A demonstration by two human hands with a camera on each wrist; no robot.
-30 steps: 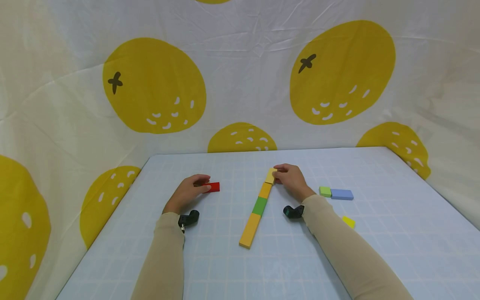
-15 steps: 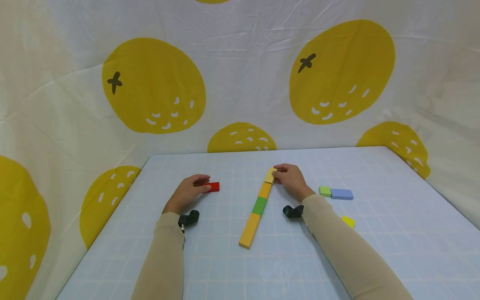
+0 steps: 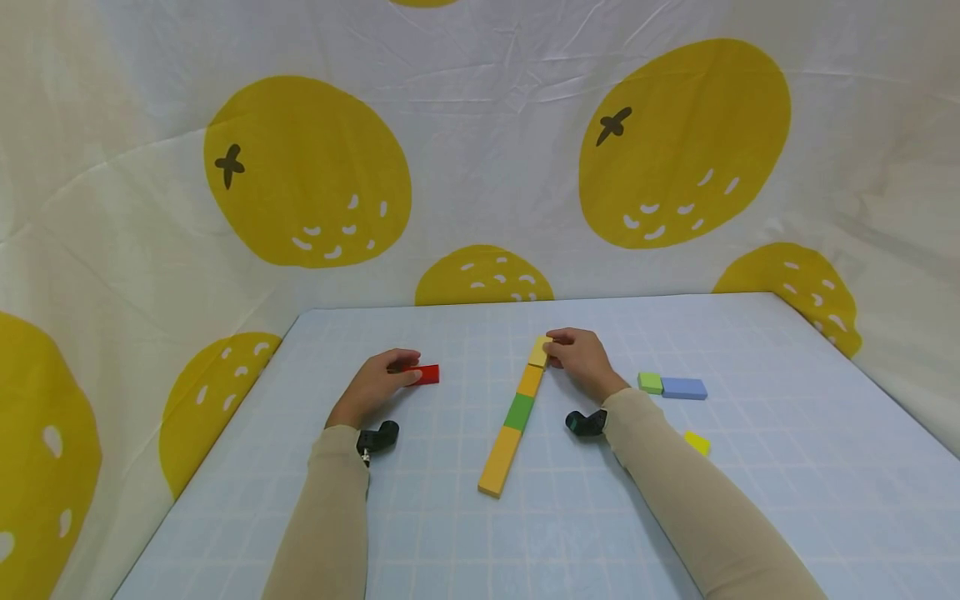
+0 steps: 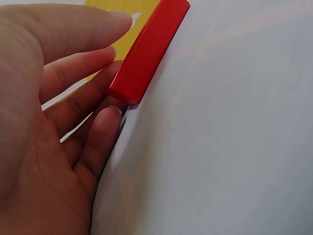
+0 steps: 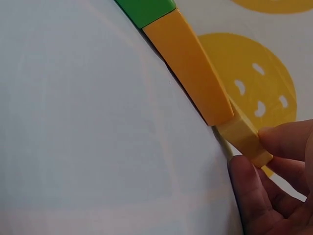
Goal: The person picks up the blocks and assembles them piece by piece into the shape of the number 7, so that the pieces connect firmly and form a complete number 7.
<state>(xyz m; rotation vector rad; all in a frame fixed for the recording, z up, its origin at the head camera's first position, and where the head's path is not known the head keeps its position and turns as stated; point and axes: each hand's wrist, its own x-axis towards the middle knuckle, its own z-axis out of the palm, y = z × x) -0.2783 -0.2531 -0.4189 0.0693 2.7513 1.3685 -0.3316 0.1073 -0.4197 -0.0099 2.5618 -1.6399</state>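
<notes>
Several flat toy blocks form a slanting line in the head view: a long orange block point(image 3: 500, 461), a green block point(image 3: 519, 412), an orange block point(image 3: 529, 381) and a pale yellow block point(image 3: 540, 352) at the far end. My right hand point(image 3: 587, 360) pinches the pale yellow block, whose end meets the orange one in the right wrist view. At the left, my left hand point(image 3: 371, 387) rests with loosely bent fingers around a red block point(image 3: 427, 374). In the left wrist view the thumb point(image 4: 88, 29) shows a gap from the red block, while other fingertips reach its far side.
Right of my right hand lie a light green block point(image 3: 650, 382) and a blue block point(image 3: 684, 388), end to end. A bright yellow block point(image 3: 697, 442) is partly hidden by the right sleeve point(image 3: 697, 500). Patterned cloth point(image 3: 517, 150) stands behind the pale checked tabletop point(image 3: 435, 525).
</notes>
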